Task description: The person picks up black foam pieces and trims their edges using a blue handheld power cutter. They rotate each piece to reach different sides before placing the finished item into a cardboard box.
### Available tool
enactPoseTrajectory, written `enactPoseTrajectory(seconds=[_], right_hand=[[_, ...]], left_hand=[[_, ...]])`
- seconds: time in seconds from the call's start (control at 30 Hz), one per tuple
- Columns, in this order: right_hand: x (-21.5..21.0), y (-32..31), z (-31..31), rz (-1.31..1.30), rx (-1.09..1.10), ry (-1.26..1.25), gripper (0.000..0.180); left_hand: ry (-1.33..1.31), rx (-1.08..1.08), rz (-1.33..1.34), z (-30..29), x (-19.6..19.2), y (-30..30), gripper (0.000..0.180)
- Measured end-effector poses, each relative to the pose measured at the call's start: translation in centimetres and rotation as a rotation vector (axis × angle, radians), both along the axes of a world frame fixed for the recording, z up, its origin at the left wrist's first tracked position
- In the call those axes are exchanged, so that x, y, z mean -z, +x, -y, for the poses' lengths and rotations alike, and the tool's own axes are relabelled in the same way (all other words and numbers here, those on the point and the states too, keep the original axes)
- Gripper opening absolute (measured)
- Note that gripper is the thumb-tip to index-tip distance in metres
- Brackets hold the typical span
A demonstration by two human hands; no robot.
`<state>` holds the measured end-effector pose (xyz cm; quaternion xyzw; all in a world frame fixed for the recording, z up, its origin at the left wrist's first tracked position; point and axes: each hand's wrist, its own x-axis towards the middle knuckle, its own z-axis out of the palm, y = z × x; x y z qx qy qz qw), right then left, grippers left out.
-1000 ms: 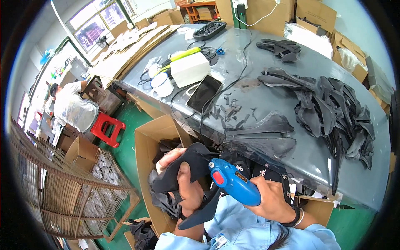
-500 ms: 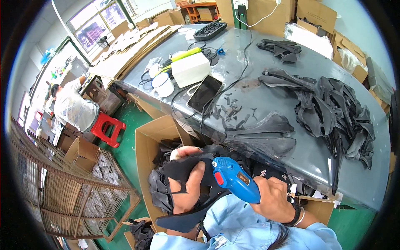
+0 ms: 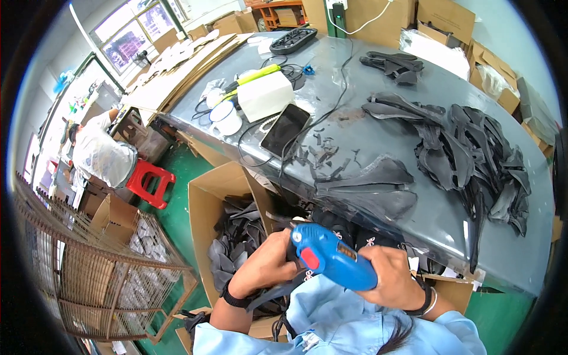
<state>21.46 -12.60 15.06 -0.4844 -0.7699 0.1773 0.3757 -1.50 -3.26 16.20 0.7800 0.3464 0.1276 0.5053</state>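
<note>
The blue plastic glue gun with a red trigger (image 3: pixel 332 258) is sitting low in the middle of the frame, just above the person's chest. The right hand (image 3: pixel 395 278) is wrapping tight around its handle end. The gun's long side is running from lower right up to upper left, so its tip is pointing at the left hand (image 3: pixel 267 266). The left hand is closing its fingers on a thin black rubbery piece (image 3: pixel 278 288), right next to the gun's tip. I cannot tell if the tip is touching the piece, because the gun's front is hiding that spot. Both hands are very near each other, and the left one is nearer to the tip.

Just left of the hands, an open brown cardboard box (image 3: pixel 208 201) is holding many more black pieces. The big grey table (image 3: pixel 378 112) is filling the upper right of the frame. On it, a heap of black rubbery shapes (image 3: pixel 473 154) is lying at the right. A black flat phone (image 3: pixel 285 129) is lying near the top middle, beside a white box-shaped thing (image 3: pixel 265 94). Brown cardboard boxes (image 3: pixel 438 21) are standing along the top edge. At the far left, another person in a pale shirt (image 3: pixel 103 155) is bending beside a red plastic stool (image 3: pixel 151 182).
</note>
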Motion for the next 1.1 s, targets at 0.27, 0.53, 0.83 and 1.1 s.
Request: enactPoseTrajectory(seconds=[0.27,0.53,0.83,1.1], right_hand=[[-0.9,1.5,-2.4,-0.439,0.036,-0.352,0.045],[-1.2,1.5,-3.5,-0.612,0.341,-0.355,0.051],[1.3,0.5,-0.2,0.064,0.317,-0.06,0.061],[2.0,-0.6,0.5,0.04,0.204,0.04,0.056]], left_hand=[[-0.63,-0.067,0.372,2.9,3.6,4.5,0.056],[-0.53,-0.388,0.886,6.6,6.7,8.5,0.059],[-0.116,-0.848,1.446,3.6,2.9,7.8,0.042],[0.008,-0.895,1.503,3.8,3.1,7.5,0.038]])
